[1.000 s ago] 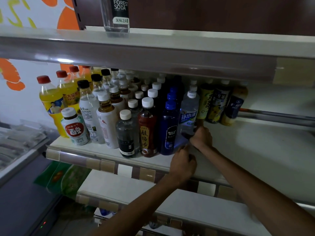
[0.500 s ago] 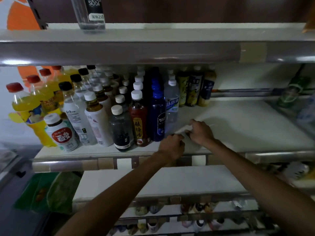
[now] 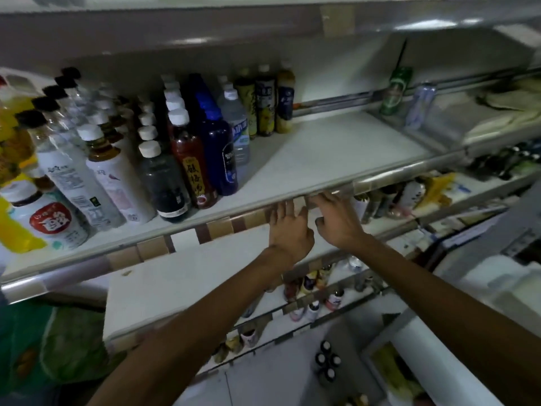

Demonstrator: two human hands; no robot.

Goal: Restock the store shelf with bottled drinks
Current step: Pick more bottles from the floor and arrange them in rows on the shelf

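Along the left half of the shelf (image 3: 336, 153), the bottles (image 3: 117, 183) are standing upright in tight rows from the front rail (image 3: 181, 238) back to the wall. Yellow ones are showing at the edge of view, then white, dark and red-brown ones, with a blue bottle (image 3: 218, 150) ending the front row and a clear one just behind it to the right. Three more are standing at the back, apart from the rows. Below and a little right of the blue bottle, I am reaching up with both arms. My left hand (image 3: 289, 230) is lying flat, fingers straight, their tips touching the rail and holding nothing. Just beside it my right hand (image 3: 336, 218) is stretching its fingers (image 3: 330, 198) along the same rail, thumb bent under, gripping nothing that I can make out. Both hands are hanging in front of the lower shelf (image 3: 175, 276). Far right, at the back, a green can (image 3: 395, 92) is standing near a clear, blurred bottle.
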